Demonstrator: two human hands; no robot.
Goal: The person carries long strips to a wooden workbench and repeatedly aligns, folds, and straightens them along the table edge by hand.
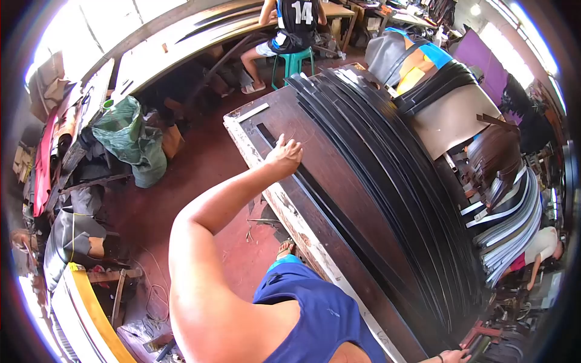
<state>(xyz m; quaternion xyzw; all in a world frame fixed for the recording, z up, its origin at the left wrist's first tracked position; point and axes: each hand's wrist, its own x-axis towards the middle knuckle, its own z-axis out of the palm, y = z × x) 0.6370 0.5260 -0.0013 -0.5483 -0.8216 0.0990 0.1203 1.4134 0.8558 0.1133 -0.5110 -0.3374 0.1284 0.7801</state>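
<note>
My left hand is at the far end of the table, its fingers bent and closed over a long, narrow black strip. This strip lies along the table's near edge, and its far tip shows past my fingers. At the bottom edge of the view my right hand is only partly visible. Its fingers are bent beside a dark cylindrical object and a red tool or bracket; what they grip is hidden. A thick bundle of black strips runs lengthwise beside the single strip.
A person sits on a green stool at a long bench. Another person bends at the right. Pale strips hang past the table. A green sack and material rolls stand on the left.
</note>
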